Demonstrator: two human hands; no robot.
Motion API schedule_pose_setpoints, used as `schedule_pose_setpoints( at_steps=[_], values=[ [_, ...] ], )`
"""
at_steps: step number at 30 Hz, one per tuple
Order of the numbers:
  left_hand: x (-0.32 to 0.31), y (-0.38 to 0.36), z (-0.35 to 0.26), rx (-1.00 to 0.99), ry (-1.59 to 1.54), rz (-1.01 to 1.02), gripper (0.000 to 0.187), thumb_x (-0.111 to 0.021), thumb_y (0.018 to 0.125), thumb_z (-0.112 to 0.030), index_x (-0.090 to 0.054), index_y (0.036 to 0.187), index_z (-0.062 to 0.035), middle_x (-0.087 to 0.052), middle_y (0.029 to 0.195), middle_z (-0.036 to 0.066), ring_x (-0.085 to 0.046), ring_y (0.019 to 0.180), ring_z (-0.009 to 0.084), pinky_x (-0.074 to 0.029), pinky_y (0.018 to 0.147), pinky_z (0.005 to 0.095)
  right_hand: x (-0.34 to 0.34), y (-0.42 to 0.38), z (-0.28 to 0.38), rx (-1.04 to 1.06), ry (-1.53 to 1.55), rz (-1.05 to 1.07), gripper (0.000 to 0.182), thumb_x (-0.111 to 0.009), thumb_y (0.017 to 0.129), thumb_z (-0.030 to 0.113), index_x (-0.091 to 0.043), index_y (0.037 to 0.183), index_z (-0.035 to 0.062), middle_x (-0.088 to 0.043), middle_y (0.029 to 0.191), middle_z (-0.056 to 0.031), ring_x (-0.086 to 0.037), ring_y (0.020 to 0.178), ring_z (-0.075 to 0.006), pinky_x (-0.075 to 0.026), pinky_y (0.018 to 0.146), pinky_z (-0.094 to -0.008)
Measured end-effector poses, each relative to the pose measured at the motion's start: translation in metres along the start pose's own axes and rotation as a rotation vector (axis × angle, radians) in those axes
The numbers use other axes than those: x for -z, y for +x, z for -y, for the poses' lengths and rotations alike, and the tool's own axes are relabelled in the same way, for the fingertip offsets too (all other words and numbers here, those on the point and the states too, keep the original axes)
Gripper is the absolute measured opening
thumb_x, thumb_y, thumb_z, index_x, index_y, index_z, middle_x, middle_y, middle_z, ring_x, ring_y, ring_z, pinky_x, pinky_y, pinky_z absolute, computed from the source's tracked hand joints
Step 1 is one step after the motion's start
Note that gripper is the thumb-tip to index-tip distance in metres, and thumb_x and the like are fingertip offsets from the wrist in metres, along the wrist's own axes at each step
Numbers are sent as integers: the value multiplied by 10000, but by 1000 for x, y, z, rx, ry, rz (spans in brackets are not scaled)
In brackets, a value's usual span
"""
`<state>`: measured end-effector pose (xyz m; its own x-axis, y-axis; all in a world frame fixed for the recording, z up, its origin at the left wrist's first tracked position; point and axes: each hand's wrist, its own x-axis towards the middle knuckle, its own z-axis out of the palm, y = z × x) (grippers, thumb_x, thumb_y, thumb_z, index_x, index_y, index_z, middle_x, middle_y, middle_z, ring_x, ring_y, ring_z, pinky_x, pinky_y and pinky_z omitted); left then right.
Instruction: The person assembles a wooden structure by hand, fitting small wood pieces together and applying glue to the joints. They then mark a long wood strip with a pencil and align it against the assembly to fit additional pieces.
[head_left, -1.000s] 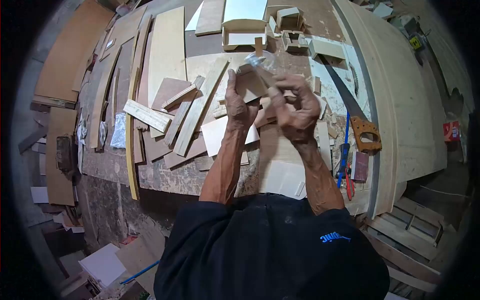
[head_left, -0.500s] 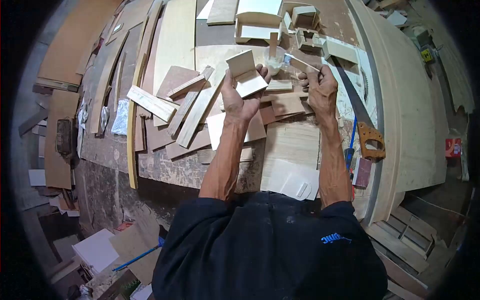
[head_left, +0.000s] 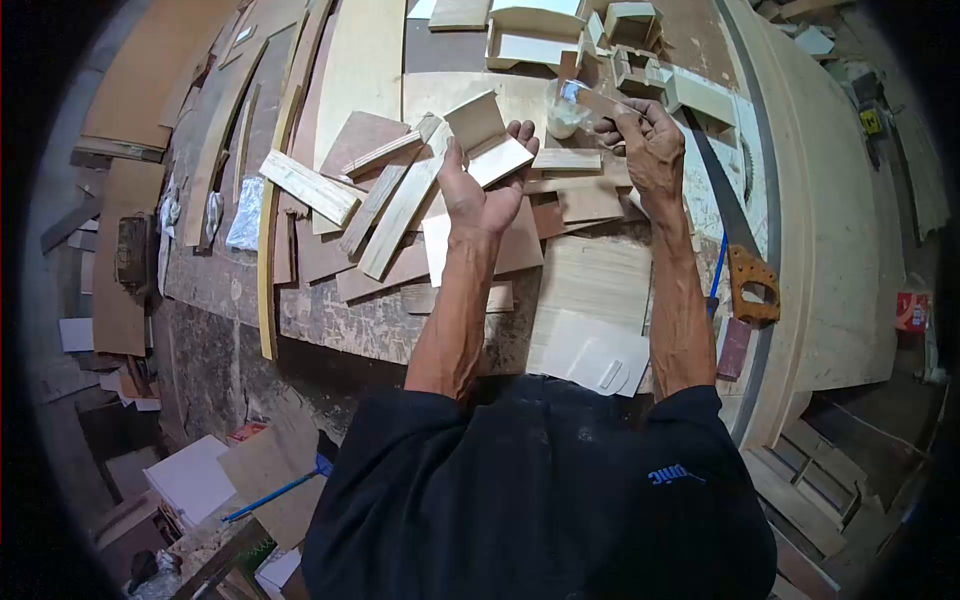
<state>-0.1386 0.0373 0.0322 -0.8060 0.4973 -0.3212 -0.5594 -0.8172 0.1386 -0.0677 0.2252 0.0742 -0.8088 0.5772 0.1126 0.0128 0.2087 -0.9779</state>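
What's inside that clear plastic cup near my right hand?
The plastic cup holds something whitish, and a brown stick rises from it. The thin strip in your right hand crosses part of the opening, so what's beneath can't be seen.

From where I'm standing, cool light catches the scuffed workbench point(head_left: 350, 330), with brown sheets point(head_left: 140, 70) off to the left and a broad pale panel point(head_left: 840, 300) along the right; offcuts point(head_left: 190, 478) litter the dim grey floor point(head_left: 70, 405).

The gap between left hand point(head_left: 486, 203) and right hand point(head_left: 654, 155) ends at the cup point(head_left: 565, 122).
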Motion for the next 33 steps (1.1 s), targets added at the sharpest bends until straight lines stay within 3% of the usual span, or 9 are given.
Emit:
schedule_pose_setpoints(
  at_steps=[5, 9, 11, 19, 24, 29, 30, 32, 33],
  values=[
    [11, -2, 4, 10, 102, 32, 585, -258, 1046, -446, -420, 1351, 26, -545, 1209, 257, -536, 1178, 431, -433, 1031, 591, 19, -20, -9, -8, -23, -67, 297, -623, 966, 226, -617, 1101, -39, -720, 846, -83, -649, 697, -95, -514, 626, -238],
    [15, -23, 9, 45, 217, 113, 616, -287, 1038, -464, -409, 1407, 14, -497, 1322, 306, -479, 1265, 451, -338, 1111, 618, 59, -60, -21, 12, 15, -73, 262, -613, 971, 235, -647, 1076, -2, -729, 892, -89, -653, 768, -94, -531, 684, -236],
    [27, -27, 10, 120, 216, 160, 623, -216, 1042, -476, -408, 1392, 1, -536, 1244, 262, -505, 1226, 449, -385, 1077, 620, 80, -81, -35, -6, 45, -77, 241, -618, 973, 233, -640, 1078, 17, -729, 916, -87, -652, 798, -87, -533, 702, -235],
    [33, -52, 24, 180, 385, 135, 623, -240, 1045, -473, -398, 1402, 12, -553, 1252, 273, -529, 1216, 455, -444, 1038, 598, 99, -119, -48, -110, 120, -181, 248, -665, 948, 191, -630, 1080, -16, -720, 885, -111, -647, 713, -85, -530, 610, -180],
    [39, -59, 32, 224, 467, 172, 611, -244, 1050, -462, -393, 1403, 14, -566, 1259, 246, -576, 1179, 425, -513, 979, 564, 90, -101, -36, -46, 0, -140, 303, -597, 992, 264, -587, 1116, -13, -722, 948, -96, -647, 828, -93, -529, 705, -244],
    [31, -69, 41, 326, 561, 152, 654, -226, 1043, -493, -341, 1460, -3, -526, 1335, 276, -511, 1268, 405, -479, 1024, 549, 64, -90, -18, -43, 82, -148, 286, -572, 1003, 242, -565, 1108, -24, -717, 942, -104, -649, 799, -113, -530, 678, -233],
    [33, -68, 44, 341, 558, 144, 645, -221, 1045, -489, -393, 1418, 9, -579, 1273, 241, -591, 1170, 403, -530, 979, 544, 59, -89, -23, -88, 93, -151, 292, -572, 1003, 243, -557, 1113, -27, -714, 938, -108, -650, 796, -116, -532, 674, -232],
    [41, -65, 50, 401, 505, 193, 667, -235, 1041, -502, -373, 1436, 16, -577, 1273, 245, -589, 1174, 408, -534, 971, 538, 50, -94, -33, -165, 122, -123, 319, -572, 1001, 255, -527, 1126, -35, -696, 912, -115, -648, 781, -120, -537, 653, -232],
    [42, -65, 54, 421, 506, 192, 674, -243, 1039, -508, -366, 1441, 19, -576, 1276, 247, -590, 1175, 408, -532, 967, 539, 44, -99, -40, -160, 169, -208, 220, -540, 979, 158, -555, 1094, -30, -698, 869, -111, -655, 716, -138, -536, 609, -263]
  ],
)
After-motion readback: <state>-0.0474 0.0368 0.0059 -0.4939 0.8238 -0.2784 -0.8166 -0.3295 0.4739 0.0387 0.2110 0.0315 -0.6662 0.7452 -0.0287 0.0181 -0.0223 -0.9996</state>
